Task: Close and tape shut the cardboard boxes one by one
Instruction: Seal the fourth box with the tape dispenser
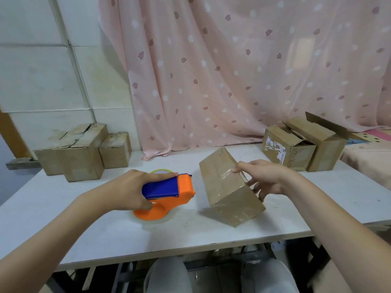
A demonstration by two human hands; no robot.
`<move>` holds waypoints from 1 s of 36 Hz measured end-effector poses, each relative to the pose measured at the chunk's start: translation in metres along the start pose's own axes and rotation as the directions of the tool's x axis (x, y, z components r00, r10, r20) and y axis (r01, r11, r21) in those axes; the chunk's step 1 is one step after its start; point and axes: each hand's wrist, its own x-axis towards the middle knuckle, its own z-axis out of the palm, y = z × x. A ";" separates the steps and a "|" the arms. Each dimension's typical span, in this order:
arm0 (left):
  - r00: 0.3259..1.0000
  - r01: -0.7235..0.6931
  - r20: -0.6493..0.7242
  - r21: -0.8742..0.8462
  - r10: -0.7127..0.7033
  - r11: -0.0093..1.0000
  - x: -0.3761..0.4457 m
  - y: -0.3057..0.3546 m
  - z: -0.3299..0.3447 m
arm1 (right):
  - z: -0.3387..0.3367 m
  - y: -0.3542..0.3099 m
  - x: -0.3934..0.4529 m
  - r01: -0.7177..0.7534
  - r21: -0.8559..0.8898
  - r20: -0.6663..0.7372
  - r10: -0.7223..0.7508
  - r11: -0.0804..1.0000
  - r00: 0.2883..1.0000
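Observation:
A closed cardboard box (224, 187) with clear tape across its top sits tilted on the white table (105, 233), its right side lifted. My right hand (264, 180) grips that right side, thumb on top and fingers underneath. My left hand (131, 189) holds an orange and blue tape dispenser (167, 195) that rests on the table left of the box.
Three taped boxes (82, 153) stand at the back left by the wall. Two boxes with open flaps (302, 144) stand at the back right. A pink curtain (232, 70) hangs behind the table. My knees (167, 275) show below the front edge.

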 end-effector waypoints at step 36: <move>0.998 -0.011 0.069 -0.039 0.014 0.999 0.031 0.024 0.001 | 0.057 0.025 -0.007 0.229 -0.906 -0.033 -0.597 0.357 0.801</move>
